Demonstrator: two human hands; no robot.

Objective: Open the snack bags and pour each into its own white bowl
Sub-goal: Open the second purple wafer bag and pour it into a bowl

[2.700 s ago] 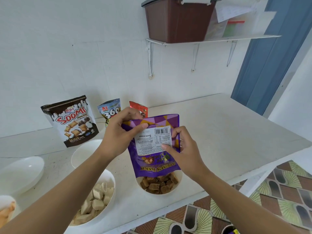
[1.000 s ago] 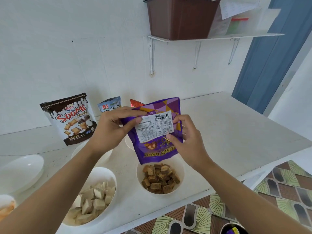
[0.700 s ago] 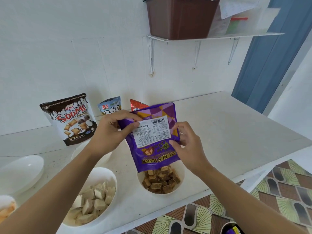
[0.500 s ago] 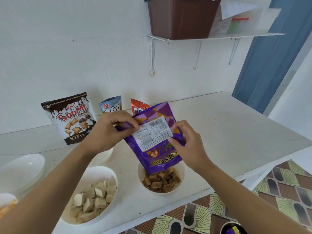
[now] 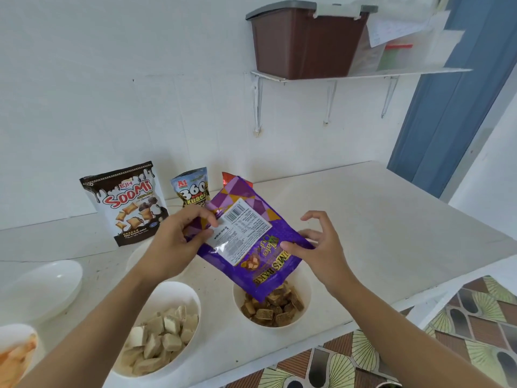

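Observation:
A purple snack bag [image 5: 251,247] hangs upside down and tilted, its open mouth over a white bowl [image 5: 306,312] that holds brown wafer pieces [image 5: 272,309]. My left hand [image 5: 173,242] grips the bag's raised left corner by the white label. At the bag's right edge is my right hand [image 5: 321,247], its thumb touching the bag and its fingers spread and lifted off. To the left, a second white bowl [image 5: 193,296] holds pale wafer pieces. Unopened Soomi [image 5: 126,203], blue 360 [image 5: 191,189] and red [image 5: 227,177] bags stand at the wall.
An empty white bowl [image 5: 42,287] lies at the left, and another [image 5: 135,254] is half hidden behind my left hand. A bowl of orange snacks [image 5: 14,351] shows at the bottom left. The table's front edge [image 5: 363,315] runs just below the bowls. A brown box [image 5: 305,40] sits on a wall shelf.
The bag has tilted further, its top swinging left and its mouth staying over the brown-wafer bowl. My right hand's fingers have spread off the bag; before, they pinched it.

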